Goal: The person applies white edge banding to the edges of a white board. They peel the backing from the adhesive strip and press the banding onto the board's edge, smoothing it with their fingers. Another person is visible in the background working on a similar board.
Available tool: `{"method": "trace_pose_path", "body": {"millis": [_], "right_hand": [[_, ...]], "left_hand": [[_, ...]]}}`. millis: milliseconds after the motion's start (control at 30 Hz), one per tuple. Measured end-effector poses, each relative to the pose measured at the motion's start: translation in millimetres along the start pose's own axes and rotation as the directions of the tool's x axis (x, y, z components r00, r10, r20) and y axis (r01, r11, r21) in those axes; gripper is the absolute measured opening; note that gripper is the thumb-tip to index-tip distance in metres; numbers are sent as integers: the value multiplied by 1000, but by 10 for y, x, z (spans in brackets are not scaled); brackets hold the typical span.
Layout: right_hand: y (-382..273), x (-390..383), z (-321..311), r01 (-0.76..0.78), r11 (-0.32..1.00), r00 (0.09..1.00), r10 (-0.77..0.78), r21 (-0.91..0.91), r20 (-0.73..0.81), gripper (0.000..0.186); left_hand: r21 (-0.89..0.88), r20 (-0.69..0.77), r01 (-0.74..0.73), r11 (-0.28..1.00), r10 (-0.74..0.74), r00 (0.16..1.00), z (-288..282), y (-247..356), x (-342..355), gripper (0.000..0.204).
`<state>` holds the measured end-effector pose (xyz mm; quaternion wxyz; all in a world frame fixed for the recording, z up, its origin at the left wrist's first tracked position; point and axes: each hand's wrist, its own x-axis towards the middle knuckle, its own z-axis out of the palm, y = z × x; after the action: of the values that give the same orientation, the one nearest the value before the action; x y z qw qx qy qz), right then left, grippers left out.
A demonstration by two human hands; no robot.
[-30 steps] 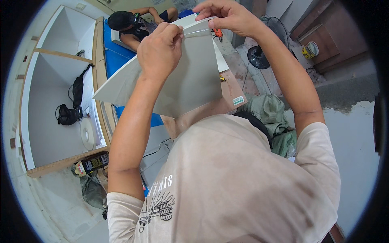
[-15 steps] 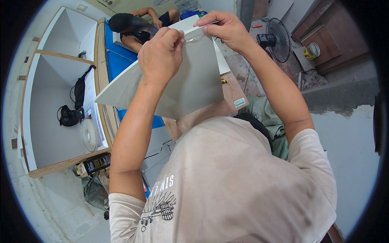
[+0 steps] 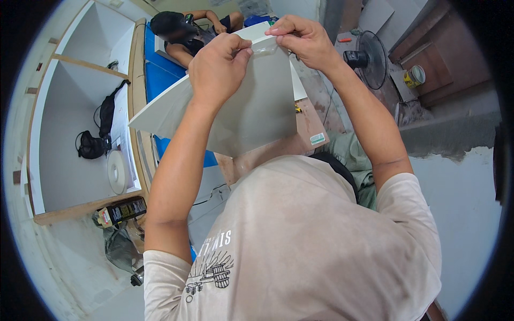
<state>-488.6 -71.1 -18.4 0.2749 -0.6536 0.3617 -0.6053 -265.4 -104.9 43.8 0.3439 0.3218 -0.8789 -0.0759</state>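
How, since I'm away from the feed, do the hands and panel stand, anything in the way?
Left hand and right hand pinching at grey panel, upper edge. Crinkled clear film between them. Nothing seen blocking either hand.

Has a panel [image 3: 257, 107] between a cabinet [image 3: 67, 176] with a roll [image 3: 122, 177] inside on the left and a fan [image 3: 373, 60] on the right.

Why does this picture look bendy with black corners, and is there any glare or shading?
In the head view, the wide fisheye lens blackens the corners and bows the edges of the white cabinet; in the head view too, small glints show on the clear film near the left hand and right hand, and soft darker shading crosses the grey panel.
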Motion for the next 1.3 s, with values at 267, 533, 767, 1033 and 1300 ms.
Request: {"method": "trace_pose_path", "body": {"millis": [267, 533, 767, 1033, 1300], "right_hand": [[-322, 29, -27, 66, 864, 998, -57, -499, 33, 21], [-454, 9, 31, 230, 603, 972, -103, -764, 211, 39], [-771, -92, 71, 263, 486, 963, -88, -833, 253, 44], [-849, -105, 314, 172, 347, 983, -115, -922, 141, 22], [-930, -4, 636, -42, 606, 996, 85, -794, 12, 18]], "left_hand": [[117, 2, 13, 993, -14, 1000, 23, 34, -23, 14], [67, 84, -18, 998, 12, 996, -225, 11, -101, 36], [334, 233, 151, 930, -236, 943, -1432, -544, -516, 57], [-61, 205, 244, 968, -227, 952, -1801, -1164, -1031, 23], [-552, -113, 72, 831, -160, 981, -1362, -1695, -1367, 13]]}}
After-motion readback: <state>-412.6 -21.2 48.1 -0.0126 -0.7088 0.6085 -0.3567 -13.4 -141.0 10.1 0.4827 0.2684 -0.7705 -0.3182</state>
